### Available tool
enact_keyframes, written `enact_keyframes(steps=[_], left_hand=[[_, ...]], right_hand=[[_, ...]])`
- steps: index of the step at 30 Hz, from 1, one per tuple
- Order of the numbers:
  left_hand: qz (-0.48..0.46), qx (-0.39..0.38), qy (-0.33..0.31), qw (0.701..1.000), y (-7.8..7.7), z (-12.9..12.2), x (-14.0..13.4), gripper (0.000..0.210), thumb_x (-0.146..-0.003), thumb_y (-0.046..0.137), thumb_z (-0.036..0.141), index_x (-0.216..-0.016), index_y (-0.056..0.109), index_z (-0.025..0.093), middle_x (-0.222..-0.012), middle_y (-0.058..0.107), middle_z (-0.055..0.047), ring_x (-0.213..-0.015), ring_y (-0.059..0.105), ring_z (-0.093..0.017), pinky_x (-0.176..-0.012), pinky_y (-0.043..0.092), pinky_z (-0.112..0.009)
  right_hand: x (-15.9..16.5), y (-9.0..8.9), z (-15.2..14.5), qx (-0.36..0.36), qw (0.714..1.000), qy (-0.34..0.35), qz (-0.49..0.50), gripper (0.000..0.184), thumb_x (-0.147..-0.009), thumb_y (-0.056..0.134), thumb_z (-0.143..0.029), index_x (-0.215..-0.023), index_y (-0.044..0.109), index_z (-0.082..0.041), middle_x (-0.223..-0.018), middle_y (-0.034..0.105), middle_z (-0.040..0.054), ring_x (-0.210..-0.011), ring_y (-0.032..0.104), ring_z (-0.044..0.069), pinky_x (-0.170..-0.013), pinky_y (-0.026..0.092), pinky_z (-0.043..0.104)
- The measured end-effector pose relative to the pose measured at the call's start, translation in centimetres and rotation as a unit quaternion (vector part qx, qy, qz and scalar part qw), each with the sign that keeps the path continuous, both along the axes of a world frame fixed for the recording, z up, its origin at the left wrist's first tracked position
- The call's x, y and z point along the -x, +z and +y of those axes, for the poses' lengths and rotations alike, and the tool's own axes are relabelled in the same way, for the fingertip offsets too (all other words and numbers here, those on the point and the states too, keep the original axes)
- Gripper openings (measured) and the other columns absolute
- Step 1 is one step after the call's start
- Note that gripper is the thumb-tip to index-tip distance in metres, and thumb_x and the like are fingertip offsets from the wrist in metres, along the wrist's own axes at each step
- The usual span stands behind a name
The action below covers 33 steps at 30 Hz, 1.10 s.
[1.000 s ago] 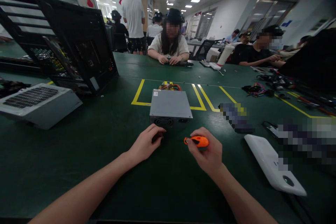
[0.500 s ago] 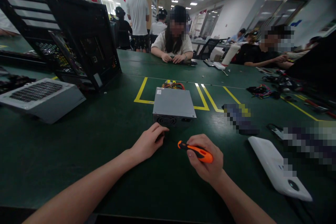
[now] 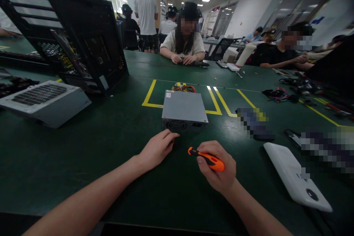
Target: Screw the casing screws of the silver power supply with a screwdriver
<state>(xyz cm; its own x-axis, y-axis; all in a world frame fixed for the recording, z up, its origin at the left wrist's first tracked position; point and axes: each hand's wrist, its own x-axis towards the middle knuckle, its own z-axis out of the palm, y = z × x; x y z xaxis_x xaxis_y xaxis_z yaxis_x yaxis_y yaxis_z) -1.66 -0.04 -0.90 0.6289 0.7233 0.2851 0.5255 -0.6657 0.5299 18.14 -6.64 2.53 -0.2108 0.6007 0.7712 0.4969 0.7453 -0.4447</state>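
An orange and black screwdriver [image 3: 210, 160] is gripped by its handle in my right hand [image 3: 221, 167], pointing left. Its dark shaft hardly shows against the green table. My left hand [image 3: 156, 149] is just left of the screwdriver's front end, fingers curled together with the index finger reaching right; whatever they may pinch is too small or hidden. Right behind my left fingertips sits a grey power supply unit [image 3: 184, 106], its fan grille and socket facing me. A bundle of coloured cables [image 3: 184, 88] shows at its far side.
A black computer case [image 3: 91, 49] stands at left, with a second power supply [image 3: 59, 105] before it. On the right lie a white oblong device [image 3: 294, 175], a blurred-out dark item [image 3: 254, 123] and loose cables [image 3: 279, 95]. Yellow tape [image 3: 149, 94] marks the table; a person [image 3: 184, 42] sits opposite.
The view has shifted slightly. Both hands and the screwdriver keep nearly the same place beside the power supply, which has not visibly moved.
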Motion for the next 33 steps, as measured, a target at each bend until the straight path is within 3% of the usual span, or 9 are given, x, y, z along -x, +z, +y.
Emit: enact_keyframes(steps=[11,23,33], left_hand=[[0.030,-0.052,-0.001,0.998,-0.1,0.2,-0.2,0.020,-0.084,0.048,0.022,-0.100,0.060,0.020,-0.098,0.052,-0.006,-0.093,0.045,-0.019,-0.079,0.044,-0.035],[0.057,-0.059,-0.029,0.996,0.3,0.0,-0.8,0.019,-0.086,0.046,0.022,-0.096,0.062,0.021,-0.098,0.052,-0.005,-0.094,0.044,-0.020,-0.078,0.041,-0.036],[0.047,-0.016,-0.025,0.998,0.1,0.0,-0.7,0.016,-0.088,0.042,0.021,-0.090,0.057,0.017,-0.099,0.051,-0.006,-0.092,0.046,-0.019,-0.079,0.042,-0.035]], right_hand=[[-0.1,0.3,0.0,-0.029,0.999,-0.028,0.001,0.016,-0.071,0.056,-0.008,-0.084,0.053,-0.017,-0.069,0.057,0.0015,-0.061,0.057,0.013,-0.054,0.048,0.026],[-0.2,0.3,-0.1,-0.035,0.998,-0.042,0.011,0.016,-0.070,0.055,-0.007,-0.081,0.052,-0.019,-0.066,0.056,0.0000,-0.058,0.055,0.012,-0.050,0.047,0.026],[-0.5,0.2,-0.2,-0.050,0.997,-0.052,0.019,0.016,-0.070,0.056,-0.008,-0.082,0.053,-0.019,-0.066,0.057,0.0000,-0.057,0.056,0.013,-0.050,0.048,0.027]])
